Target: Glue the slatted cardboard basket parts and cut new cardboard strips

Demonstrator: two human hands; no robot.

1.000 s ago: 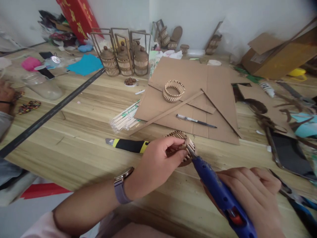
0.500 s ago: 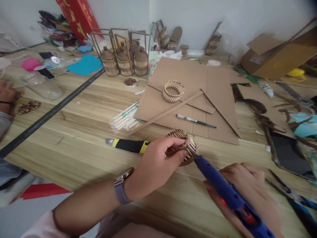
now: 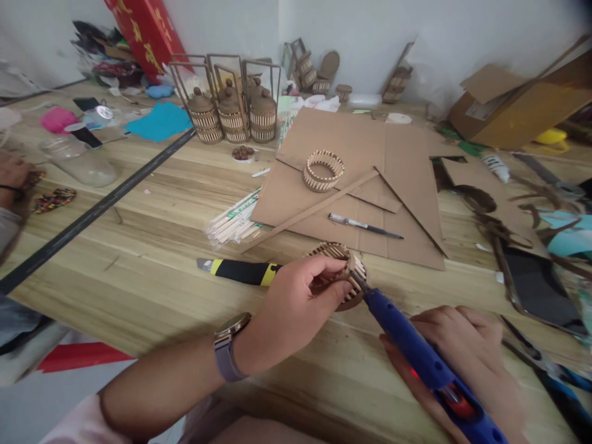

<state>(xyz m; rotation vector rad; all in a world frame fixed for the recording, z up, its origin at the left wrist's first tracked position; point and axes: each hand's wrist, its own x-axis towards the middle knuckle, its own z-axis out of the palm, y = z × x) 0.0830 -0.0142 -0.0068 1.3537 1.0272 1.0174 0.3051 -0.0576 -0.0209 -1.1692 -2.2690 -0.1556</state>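
Note:
My left hand point(image 3: 300, 302) pinches the near rim of a small round basket point(image 3: 330, 251) made of short sticks and brown strips; part of the basket is hidden behind the fingers. A blue glue gun point(image 3: 407, 339) with a red light lies in the grip of my right hand point(image 3: 457, 345). Its metal nozzle meets the basket's right side, close to my left fingertips. Beside my left hand, a black and yellow utility knife point(image 3: 240, 271) rests on the table, its handle end covered by the hand.
A cardboard sheet point(image 3: 411, 185) carries a stick ring point(image 3: 311, 180), a pen point(image 3: 365, 226) and a brown strip point(image 3: 314, 209). Wrapped sticks point(image 3: 235, 219) lie left of it. Pliers point(image 3: 536, 354) and a phone point(image 3: 539, 283) are at right. Another person's hand point(image 3: 13, 176) is far left.
Almost nothing differs. The glue gun and my right hand have shifted very slightly, with the nozzle still against the basket; my left hand keeps its pinch.

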